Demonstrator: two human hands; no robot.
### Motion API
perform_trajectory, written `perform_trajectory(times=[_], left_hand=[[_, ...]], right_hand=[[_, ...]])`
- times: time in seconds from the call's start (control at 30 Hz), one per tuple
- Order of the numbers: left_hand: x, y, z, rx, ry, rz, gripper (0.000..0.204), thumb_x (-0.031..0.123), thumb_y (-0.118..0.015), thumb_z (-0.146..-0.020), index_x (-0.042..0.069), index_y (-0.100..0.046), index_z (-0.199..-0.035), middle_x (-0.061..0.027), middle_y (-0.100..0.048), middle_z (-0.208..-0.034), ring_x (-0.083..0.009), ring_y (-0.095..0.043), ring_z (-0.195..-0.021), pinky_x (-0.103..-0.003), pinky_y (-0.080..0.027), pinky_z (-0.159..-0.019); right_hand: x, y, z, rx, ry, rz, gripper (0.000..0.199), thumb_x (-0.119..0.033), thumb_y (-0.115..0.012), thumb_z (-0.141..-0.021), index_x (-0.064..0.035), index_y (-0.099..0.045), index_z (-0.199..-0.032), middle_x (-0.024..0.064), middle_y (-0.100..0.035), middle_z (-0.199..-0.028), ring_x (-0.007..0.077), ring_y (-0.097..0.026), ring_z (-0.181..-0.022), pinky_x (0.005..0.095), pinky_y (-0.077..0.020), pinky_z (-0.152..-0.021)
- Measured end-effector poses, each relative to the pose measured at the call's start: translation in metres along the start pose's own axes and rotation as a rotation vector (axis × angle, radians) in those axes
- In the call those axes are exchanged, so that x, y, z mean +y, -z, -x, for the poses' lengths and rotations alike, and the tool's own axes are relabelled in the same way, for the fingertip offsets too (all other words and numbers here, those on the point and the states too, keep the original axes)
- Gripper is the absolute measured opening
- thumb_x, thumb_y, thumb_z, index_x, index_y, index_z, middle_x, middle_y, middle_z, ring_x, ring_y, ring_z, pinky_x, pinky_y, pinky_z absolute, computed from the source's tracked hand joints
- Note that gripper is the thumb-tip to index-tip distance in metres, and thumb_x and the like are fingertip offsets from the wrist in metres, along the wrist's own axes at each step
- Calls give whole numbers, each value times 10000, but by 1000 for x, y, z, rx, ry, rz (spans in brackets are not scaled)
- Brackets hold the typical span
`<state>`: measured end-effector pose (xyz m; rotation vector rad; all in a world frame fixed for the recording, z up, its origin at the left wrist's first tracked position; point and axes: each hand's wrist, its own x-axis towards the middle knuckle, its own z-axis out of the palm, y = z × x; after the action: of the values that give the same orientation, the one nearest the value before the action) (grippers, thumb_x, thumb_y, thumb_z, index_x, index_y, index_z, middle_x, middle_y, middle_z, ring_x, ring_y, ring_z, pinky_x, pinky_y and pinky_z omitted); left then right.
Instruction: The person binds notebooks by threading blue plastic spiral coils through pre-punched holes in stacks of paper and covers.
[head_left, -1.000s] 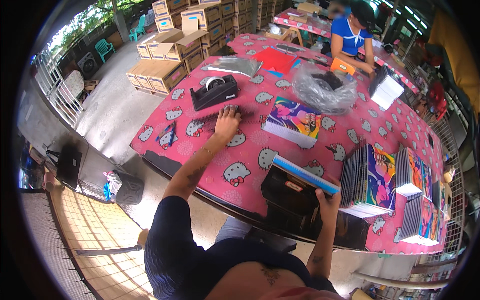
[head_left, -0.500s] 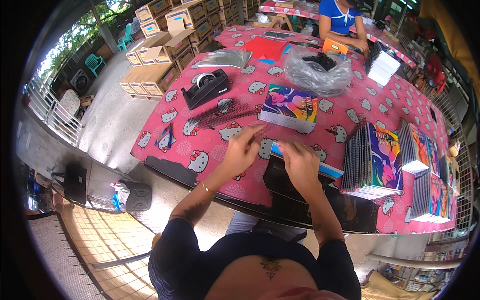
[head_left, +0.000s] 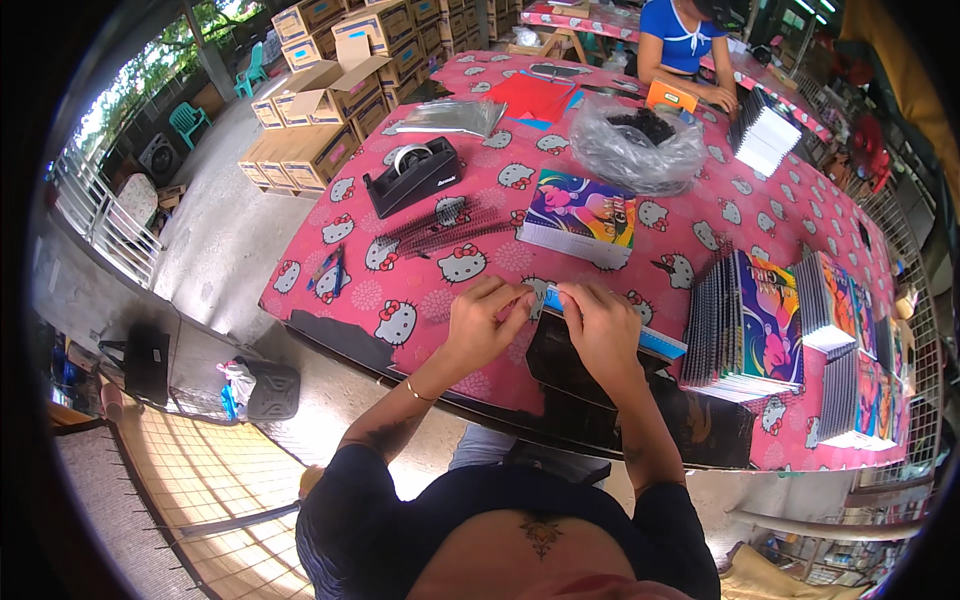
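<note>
My left hand [head_left: 487,320] and my right hand [head_left: 600,325] meet at the near end of a thin notebook [head_left: 650,340] with a blue edge, held upright over a black box [head_left: 570,365] at the table's front edge. Both hands pinch that end, fingers closed on it. A loose pile of black spiral binding coils [head_left: 440,225] lies on the pink patterned tablecloth [head_left: 400,290] just beyond my left hand. A colourful notebook stack [head_left: 580,215] lies flat further ahead.
A black tape dispenser [head_left: 415,175] sits at the far left. A clear bag of dark pieces [head_left: 640,145] stands behind the flat stack. Rows of upright spiral notebooks [head_left: 750,320] fill the right side. Another person [head_left: 690,45] works across the table. Cardboard boxes [head_left: 310,130] stand on the floor to the left.
My left hand came back from the coils near the dispenser to the notebook. My right hand brought the notebook inward, and both hands now grip its near end.
</note>
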<state>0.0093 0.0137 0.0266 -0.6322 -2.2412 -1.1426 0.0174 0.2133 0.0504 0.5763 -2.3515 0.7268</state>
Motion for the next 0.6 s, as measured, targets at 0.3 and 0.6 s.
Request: perform_trajectory(times=[0.3,0.6], left_hand=[[0,6,-21,-73,-96,47,220,265,-716,-928,48,-717,-968,-129,-658,-777,-322,-659,-689,-409,-507,-580],[13,-3,-40,-489,-171,-417,622,492,-618,-938,52,-534,-1370,-161,-532,-1374,-332,-533,-1263,-529,-440,-977]], right_hand=[[-9,19,-3,13,159,31,117,-160,-662,-935,-121,-711,-1035,52,-675,-831,301,-664,-707,418,-506,-652],[6,32,9,-212,-131,35,140,-151,-650,-943,-91,-708,-1056,134,-721,-934,365,-690,-812,462,-517,-688]])
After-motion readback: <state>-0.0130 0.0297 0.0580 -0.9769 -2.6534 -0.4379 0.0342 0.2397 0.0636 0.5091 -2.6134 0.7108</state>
